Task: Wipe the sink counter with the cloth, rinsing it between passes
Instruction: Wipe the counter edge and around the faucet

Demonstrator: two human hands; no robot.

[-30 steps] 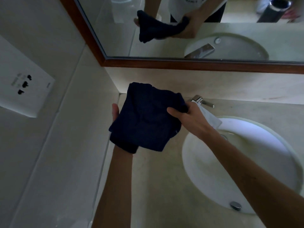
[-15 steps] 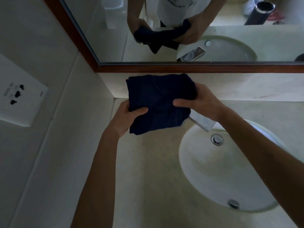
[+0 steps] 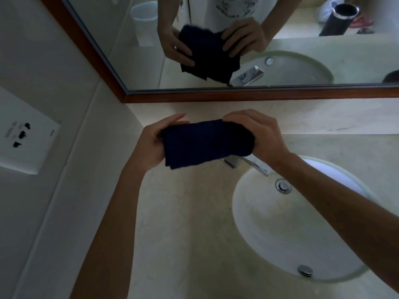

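A dark navy cloth, folded into a compact rectangle, is held in the air above the back left of the beige stone counter. My left hand holds its left end, thumb on top and fingers under it. My right hand grips its right end, fingers curled over the top edge. The white oval sink basin lies below and to the right. The chrome faucet shows just under the cloth, partly hidden by my right wrist.
A wood-framed mirror runs along the back wall and reflects my hands, the cloth and a dark cylinder. A white socket plate sits on the left wall. The drain and overflow fitting are in the basin.
The cloth, loosely spread a second ago, is now folded into a narrower rectangle. Both hands have moved to grip its two ends. The camera has tilted, showing more counter and basin.
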